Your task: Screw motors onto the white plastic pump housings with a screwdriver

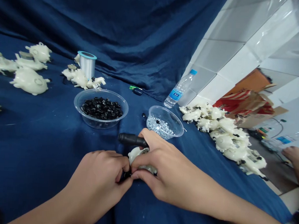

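Low in the middle of the head view, my two hands meet at a small white plastic toy body point(134, 153), partly hidden by my fingers. My left hand point(96, 176) is closed, its thumb and forefinger pinching a small black part point(126, 174) at the body's lower left side. My right hand point(161, 163) is also closed, fingertips pressed together at that same spot. Tucked in my right hand is a screwdriver with a black handle point(131, 139) pointing left; its tip is hidden.
Behind my hands stand a clear bowl of black plastic parts point(101, 108) and a clear bowl of screws point(161, 125). White toy bodies lie left point(30, 81) and piled right point(226, 137). A spool point(87, 66) and a water bottle point(179, 90) stand farther back. Another person's hand point(295, 156) shows far right.
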### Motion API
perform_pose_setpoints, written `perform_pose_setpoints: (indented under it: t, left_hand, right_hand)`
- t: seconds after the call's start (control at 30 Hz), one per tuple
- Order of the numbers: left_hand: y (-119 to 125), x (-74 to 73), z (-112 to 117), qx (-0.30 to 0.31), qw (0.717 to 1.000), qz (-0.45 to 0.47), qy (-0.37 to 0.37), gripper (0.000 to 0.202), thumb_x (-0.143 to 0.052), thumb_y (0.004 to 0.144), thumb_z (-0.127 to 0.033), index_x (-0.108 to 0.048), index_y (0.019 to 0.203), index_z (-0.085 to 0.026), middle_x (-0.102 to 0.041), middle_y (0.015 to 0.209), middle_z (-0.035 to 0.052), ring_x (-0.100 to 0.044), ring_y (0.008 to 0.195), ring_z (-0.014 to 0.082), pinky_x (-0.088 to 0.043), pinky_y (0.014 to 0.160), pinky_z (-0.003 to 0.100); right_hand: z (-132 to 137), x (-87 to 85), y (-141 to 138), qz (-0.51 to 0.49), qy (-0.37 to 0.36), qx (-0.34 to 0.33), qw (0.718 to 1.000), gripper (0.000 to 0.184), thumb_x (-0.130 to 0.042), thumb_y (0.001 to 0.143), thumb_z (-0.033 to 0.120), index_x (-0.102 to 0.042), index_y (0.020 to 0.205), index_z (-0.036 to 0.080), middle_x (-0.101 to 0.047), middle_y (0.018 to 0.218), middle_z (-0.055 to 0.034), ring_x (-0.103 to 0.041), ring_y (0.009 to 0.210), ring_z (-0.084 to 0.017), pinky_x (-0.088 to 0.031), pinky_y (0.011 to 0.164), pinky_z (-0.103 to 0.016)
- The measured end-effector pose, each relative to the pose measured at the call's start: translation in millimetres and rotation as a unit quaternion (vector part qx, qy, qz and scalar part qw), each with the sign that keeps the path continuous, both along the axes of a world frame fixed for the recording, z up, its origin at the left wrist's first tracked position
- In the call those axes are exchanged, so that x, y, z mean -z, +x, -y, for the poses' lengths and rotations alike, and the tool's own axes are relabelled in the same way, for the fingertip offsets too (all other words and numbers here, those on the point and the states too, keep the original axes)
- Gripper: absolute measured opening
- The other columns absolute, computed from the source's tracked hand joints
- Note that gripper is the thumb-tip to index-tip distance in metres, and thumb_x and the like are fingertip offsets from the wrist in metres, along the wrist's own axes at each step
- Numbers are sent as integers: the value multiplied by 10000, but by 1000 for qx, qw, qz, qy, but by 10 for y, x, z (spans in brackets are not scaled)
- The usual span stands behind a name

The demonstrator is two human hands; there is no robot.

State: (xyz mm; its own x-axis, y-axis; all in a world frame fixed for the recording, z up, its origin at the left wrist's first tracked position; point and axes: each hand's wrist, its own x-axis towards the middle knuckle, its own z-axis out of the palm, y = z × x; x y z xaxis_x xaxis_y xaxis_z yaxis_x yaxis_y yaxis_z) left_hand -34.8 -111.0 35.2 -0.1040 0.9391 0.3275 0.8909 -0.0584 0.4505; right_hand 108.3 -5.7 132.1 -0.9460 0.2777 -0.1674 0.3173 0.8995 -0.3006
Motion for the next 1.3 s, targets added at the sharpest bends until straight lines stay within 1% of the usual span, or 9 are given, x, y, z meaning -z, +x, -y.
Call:
perform_pose_setpoints:
  t: [0.27, 0.57, 0.77, 0.87, 1.0, 1.07, 1.17, 1.23, 1.3]
  left_hand:
    - [9, -17, 19, -1, 1000, 0, 18, 270, -582, 825, -171, -518, 566, -214, -612, 549, -46, -632, 529, 169, -302, 534, 281]
    - [2, -14, 71, 0, 999, 4, 36, 241, -574, 819, -139, -553, 591, -215, -577, 524, -60, -614, 500, 158, -334, 526, 278]
    - [0, -14, 74, 22, 997, -37, 70, 269, -578, 863, -117, -534, 616, -215, -575, 539, -53, -622, 506, 175, -413, 573, 314]
    - [-24, -35, 118, 36, 991, -86, 99, 257, -566, 902, -110, -552, 673, -225, -584, 576, -43, -626, 525, 201, -419, 570, 341]
    - [-88, -70, 207, 68, 979, -145, 128, 194, -521, 970, -165, -635, 831, -235, -686, 732, -20, -680, 596, 230, -475, 551, 374]
    - [-114, -97, 242, 76, 976, -158, 130, 271, -434, 975, -142, -675, 884, -226, -721, 780, 13, -712, 636, 262, -510, 527, 397]
    - [-114, -158, 275, 79, 967, -203, 133, 377, -369, 906, -51, -698, 821, -214, -733, 750, 45, -726, 624, 280, -537, 481, 399]
    - [-81, -198, 292, 83, 959, -225, 152, 365, -391, 910, -49, -712, 836, -205, -756, 763, 48, -738, 626, 266, -556, 492, 386]
    - [-37, -219, 307, 66, 955, -233, 171, 309, -436, 958, -101, -730, 930, -191, -790, 832, 55, -756, 679, 251, -566, 539, 368]
  right_hand:
    - [33, -27, -44, 8, -5, 28, 1000, 175, -699, 889, 119, -813, 884, 252, -489, 1009, -48, -526, 981, -210, -473, 779, -364]
    - [18, 1, -80, -2, -30, 38, 999, 183, -717, 887, 107, -817, 874, 260, -500, 964, -37, -537, 955, -192, -475, 817, -356]
    - [-45, -53, -144, 25, -43, 41, 998, 131, -759, 867, 147, -816, 842, 262, -519, 981, -39, -550, 977, -201, -482, 858, -363]
    - [-109, -100, -146, 17, -72, 29, 997, 97, -776, 867, 169, -818, 846, 255, -539, 985, -31, -562, 961, -189, -482, 866, -353]
    - [-195, -90, -114, -14, -143, 26, 989, 49, -796, 873, 210, -822, 844, 240, -523, 961, -9, -562, 918, -160, -470, 882, -340]
    - [-232, -58, -92, -32, -197, 29, 979, 25, -821, 858, 243, -826, 844, 223, -511, 945, -3, -556, 889, -148, -470, 861, -322]
    - [-263, -15, -52, -78, -260, 28, 962, 46, -844, 835, 248, -834, 836, 202, -530, 932, -3, -549, 891, -141, -460, 863, -302]
    - [-266, -1, -13, -109, -290, 24, 951, 29, -846, 827, 215, -834, 827, 189, -552, 921, -2, -549, 891, -139, -455, 862, -294]
    - [-266, 11, 38, -132, -312, 16, 941, 22, -847, 820, 185, -832, 826, 169, -566, 907, -3, -549, 878, -138, -460, 857, -294]
